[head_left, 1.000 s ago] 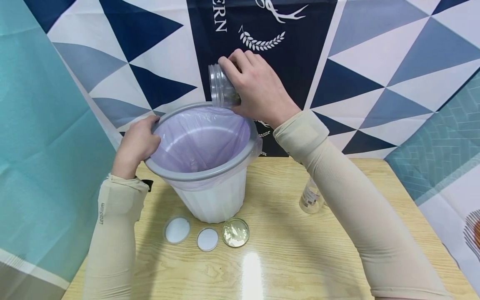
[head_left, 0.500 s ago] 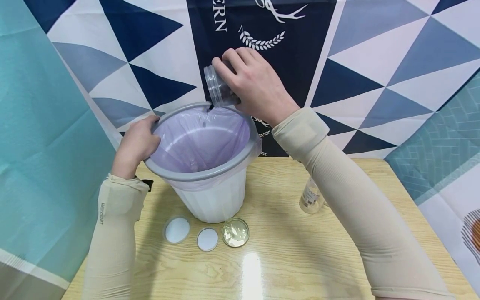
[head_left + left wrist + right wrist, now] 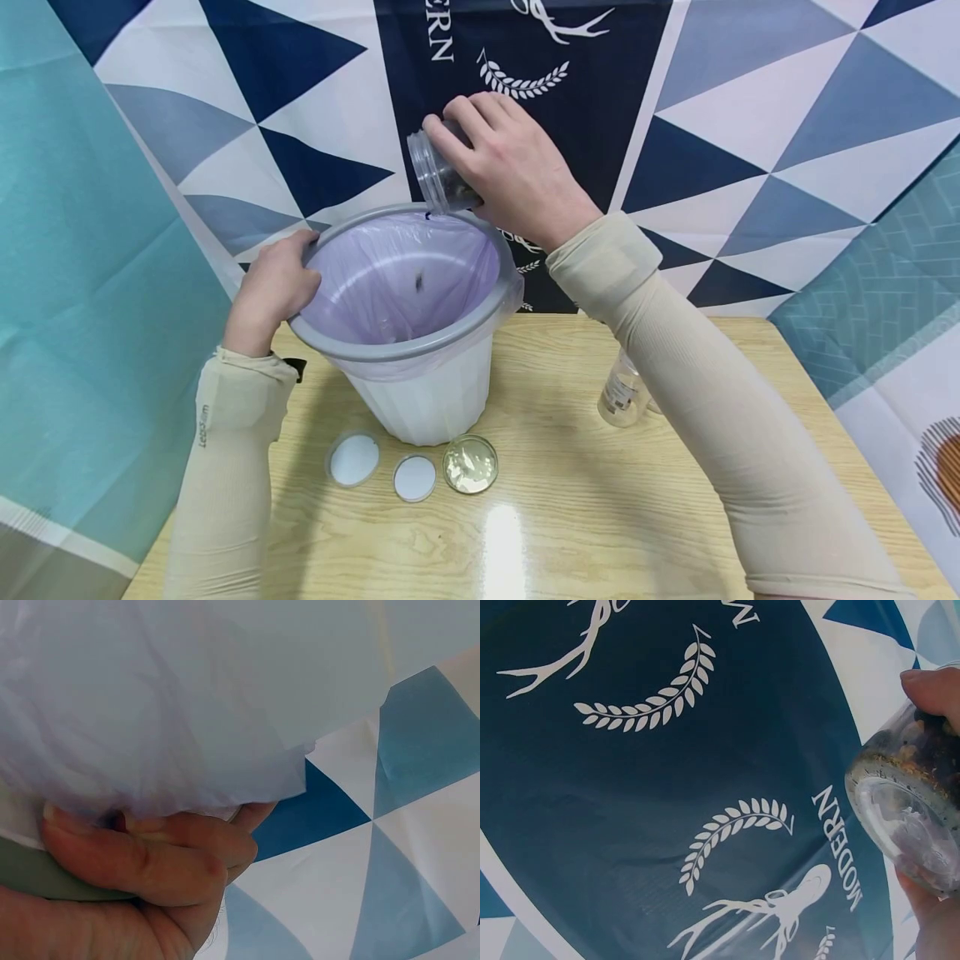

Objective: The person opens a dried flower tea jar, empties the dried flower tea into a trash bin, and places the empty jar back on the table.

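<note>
My left hand (image 3: 273, 279) grips the grey rim (image 3: 375, 350) of a white trash bin (image 3: 431, 408) at its left side. In the left wrist view its fingers (image 3: 150, 862) curl under the overhanging edge of the translucent purple bag (image 3: 165, 735). My right hand (image 3: 517, 167) holds a clear plastic jar (image 3: 431, 171) tipped with its open mouth down to the left, over the bin's back rim. Dark bits and brown crumbs (image 3: 904, 765) show inside it near the base in the right wrist view. A blurred dark bit (image 3: 418, 282) shows against the bag (image 3: 352, 275), below the jar's mouth.
On the wooden table (image 3: 570, 517), before the bin, lie two white round lids (image 3: 355, 460) and a shallow, shiny gold-coloured round lid (image 3: 471, 464). A clear labelled bottle (image 3: 622, 396) stands at right, partly behind the right sleeve. Patterned cloth (image 3: 720, 167) hangs close behind.
The jar has moved slightly left and tipped further down. Dark bits now fall from its mouth into the bin. The left hand and the bin have stayed in place.
</note>
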The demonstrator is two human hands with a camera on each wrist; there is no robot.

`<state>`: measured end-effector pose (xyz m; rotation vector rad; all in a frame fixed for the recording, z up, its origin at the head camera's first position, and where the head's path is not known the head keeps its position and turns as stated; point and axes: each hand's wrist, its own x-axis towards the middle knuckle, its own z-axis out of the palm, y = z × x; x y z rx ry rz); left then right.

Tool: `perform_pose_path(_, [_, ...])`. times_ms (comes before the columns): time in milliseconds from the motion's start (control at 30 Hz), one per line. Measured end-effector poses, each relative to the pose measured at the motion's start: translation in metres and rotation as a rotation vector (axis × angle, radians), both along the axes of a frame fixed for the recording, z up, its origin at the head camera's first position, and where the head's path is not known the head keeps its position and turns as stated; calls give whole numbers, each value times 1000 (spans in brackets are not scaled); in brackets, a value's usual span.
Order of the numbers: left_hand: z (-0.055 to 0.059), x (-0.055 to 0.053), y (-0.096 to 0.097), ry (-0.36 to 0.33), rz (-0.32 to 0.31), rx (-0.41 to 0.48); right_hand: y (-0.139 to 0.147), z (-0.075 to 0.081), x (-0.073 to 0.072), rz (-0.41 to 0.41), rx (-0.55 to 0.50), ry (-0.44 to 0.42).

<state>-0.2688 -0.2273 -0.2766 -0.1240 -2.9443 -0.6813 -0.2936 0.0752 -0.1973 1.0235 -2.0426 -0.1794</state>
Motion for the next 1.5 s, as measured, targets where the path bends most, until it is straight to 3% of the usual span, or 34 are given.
perform_pose_path(433, [1, 0, 2, -2, 3, -5, -5, 3, -1, 45, 58, 124])
perform_pose_path(767, [0, 0, 1, -8, 6, -4, -6, 4, -2, 34, 105, 200])
perform_pose_path(1033, [0, 0, 0, -8, 4, -5, -5, 7, 1, 20, 119, 168])
perform_pose_path(1500, [-1, 0, -1, -6, 9, -1, -5, 7, -1, 25, 126, 192])
